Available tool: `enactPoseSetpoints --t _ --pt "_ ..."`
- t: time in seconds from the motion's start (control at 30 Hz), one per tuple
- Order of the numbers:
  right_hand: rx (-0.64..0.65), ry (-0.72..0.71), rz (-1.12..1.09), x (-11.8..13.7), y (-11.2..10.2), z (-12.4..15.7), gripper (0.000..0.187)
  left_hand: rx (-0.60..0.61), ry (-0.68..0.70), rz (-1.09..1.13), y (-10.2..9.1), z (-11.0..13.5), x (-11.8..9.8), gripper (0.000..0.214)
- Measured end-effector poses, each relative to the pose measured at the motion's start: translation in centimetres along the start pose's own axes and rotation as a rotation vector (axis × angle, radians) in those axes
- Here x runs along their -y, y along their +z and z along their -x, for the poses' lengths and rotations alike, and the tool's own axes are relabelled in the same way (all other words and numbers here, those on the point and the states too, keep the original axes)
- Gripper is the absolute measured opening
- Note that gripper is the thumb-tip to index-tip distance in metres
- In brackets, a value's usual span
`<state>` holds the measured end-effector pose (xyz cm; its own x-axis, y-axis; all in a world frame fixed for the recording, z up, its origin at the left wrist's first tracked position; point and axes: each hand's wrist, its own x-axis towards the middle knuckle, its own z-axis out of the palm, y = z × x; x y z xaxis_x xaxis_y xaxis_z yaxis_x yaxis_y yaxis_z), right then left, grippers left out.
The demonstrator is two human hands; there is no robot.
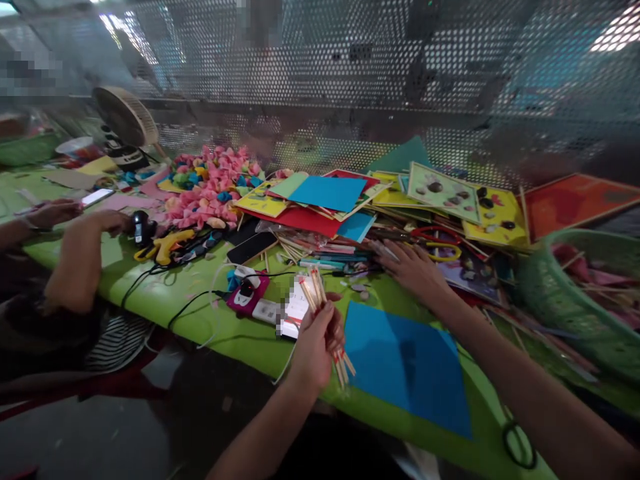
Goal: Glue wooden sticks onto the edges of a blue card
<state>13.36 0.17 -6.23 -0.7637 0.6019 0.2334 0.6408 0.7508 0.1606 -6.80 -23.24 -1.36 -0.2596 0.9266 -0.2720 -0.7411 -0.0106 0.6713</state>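
Observation:
My left hand (320, 333) is closed around a small bundle of thin wooden sticks (315, 288) with reddish marks, held upright above the front of the table. Beneath and to the right of it lies a blue sheet of card (405, 367). My right hand (410, 263) reaches across to the pile at the back, fingers stretched out over the sticks and papers; its fingertips are partly lost in the clutter. Next to its fingers are several pens (337, 261) and scissors with a yellow handle (445, 252). A lit phone (295, 308) sits just behind my left hand.
A purple power strip (245, 297) with cables lies left of centre. Stacked coloured cards (327, 193) and pink folded pieces (215, 180) fill the back. A green basket (545, 280) stands at right. At left, a co-worker's arm (80, 253) rests near a yellow glue gun (167, 247).

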Motion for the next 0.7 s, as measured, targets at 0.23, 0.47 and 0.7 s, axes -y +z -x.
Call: enactPoseSetpoints --t 0.23,0.47,0.7 --pt "0.038 0.018 -0.124 2.4 -3.0 -0.8 0.044 0.019 -0.163 0.024 -1.3 0.6 1.2 0.034" --pt "0.083 -0.187 -0.107 6.8 -2.6 -1.4 0.051 0.010 -0.210 0.119 -1.3 0.5 0.8 0.031" --pt "0.025 -0.025 -0.098 6.3 -2.0 -3.5 0.046 -0.032 -0.219 0.241 0.1 -1.4 0.9 0.029"
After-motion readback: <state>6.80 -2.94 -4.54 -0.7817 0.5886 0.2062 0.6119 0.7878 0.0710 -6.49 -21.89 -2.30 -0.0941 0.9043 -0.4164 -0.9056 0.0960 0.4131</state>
